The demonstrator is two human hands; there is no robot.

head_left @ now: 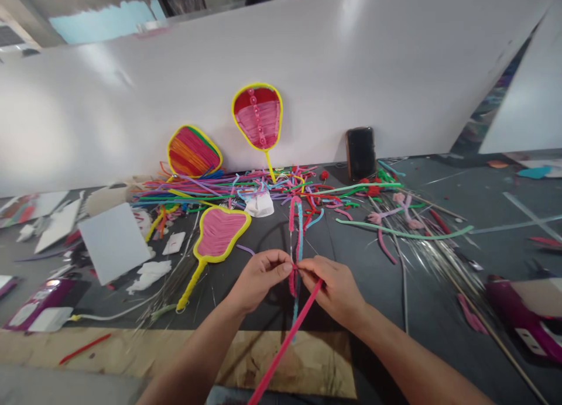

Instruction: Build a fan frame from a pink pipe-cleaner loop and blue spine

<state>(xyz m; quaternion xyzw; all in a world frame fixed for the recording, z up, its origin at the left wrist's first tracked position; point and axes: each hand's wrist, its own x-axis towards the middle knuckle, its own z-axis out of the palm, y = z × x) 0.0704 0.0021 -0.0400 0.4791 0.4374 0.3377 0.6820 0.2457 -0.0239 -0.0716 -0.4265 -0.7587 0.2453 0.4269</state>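
Between my two hands stands a narrow loop of bent pipe cleaner [300,229], pink on one side and light blue on the other. My left hand [267,276] pinches its left side with thumb and forefinger. Fingertips of my right hand [331,285] meet it there, closed on a bright pink pipe cleaner [285,346] whose long end runs down toward me. Part of the join is hidden by my fingertips. Left of my hands lies a pink fan shape with a yellow rim [222,232] and twisted yellow handle.
A pile of coloured pipe cleaners [211,188] spreads along the white board [316,95]. Two more fan shapes lean there, one with pink beads [258,115]. A black phone [360,153] stands to their right. Thin metal wires [443,253] and a purple device [522,317] lie at right.
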